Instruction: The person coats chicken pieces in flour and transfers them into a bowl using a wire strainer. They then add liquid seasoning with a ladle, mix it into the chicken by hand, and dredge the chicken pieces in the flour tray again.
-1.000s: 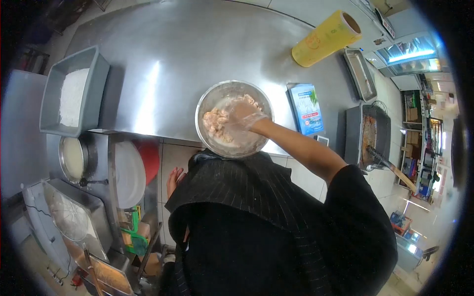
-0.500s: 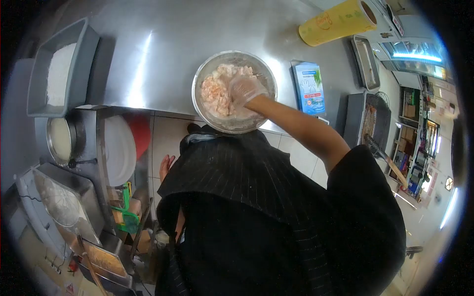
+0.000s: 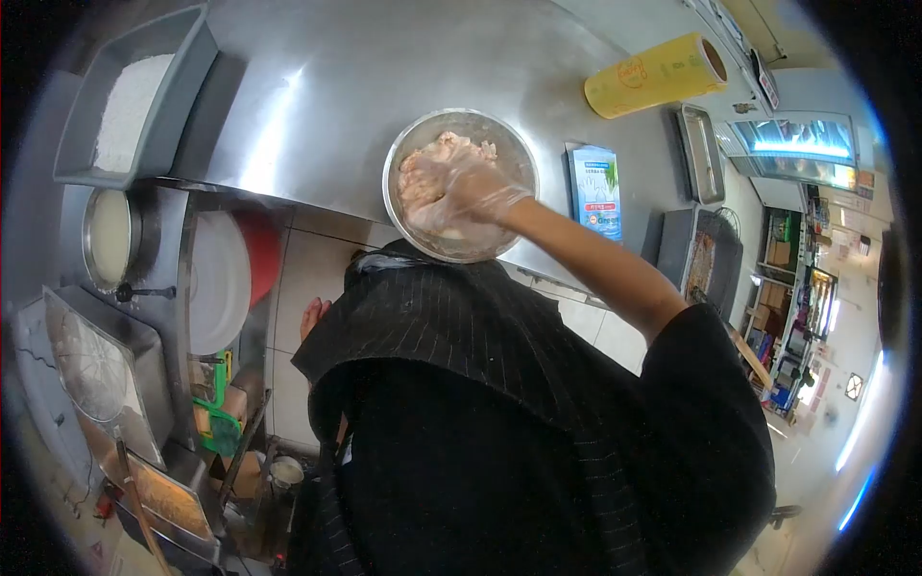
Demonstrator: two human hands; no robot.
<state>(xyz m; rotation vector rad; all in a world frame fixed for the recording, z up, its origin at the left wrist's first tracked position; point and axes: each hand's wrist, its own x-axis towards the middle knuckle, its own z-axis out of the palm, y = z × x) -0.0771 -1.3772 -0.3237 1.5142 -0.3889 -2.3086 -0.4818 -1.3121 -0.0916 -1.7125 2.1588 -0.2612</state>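
A round metal bowl (image 3: 392,197) stands at the front edge of the steel counter, holding pale pink pieces of raw meat (image 3: 420,182) with a whitish coating. In it, my right hand (image 3: 475,192) wears a clear plastic glove and touches the meat. Its fingers are smeared by motion, and I cannot see whether they grip a piece. My left hand (image 3: 313,317) hangs low beside the dark striped apron, away from the counter. Its fingers show partly, loosely apart and bare, with nothing visible in them.
On the counter (image 3: 317,125) are a grey tub of white powder (image 3: 75,158), a yellow roll (image 3: 658,77), a blue-and-white glove packet (image 3: 595,197) and a metal tray (image 3: 701,154). Left of me stand a pot of pale liquid (image 3: 108,235) and a strainer (image 3: 91,370) over a powder-dusted pan.
My right hand has shifted and turned over the meat, now more blurred. The camera view has tilted slightly. My left hand still hangs at my side.
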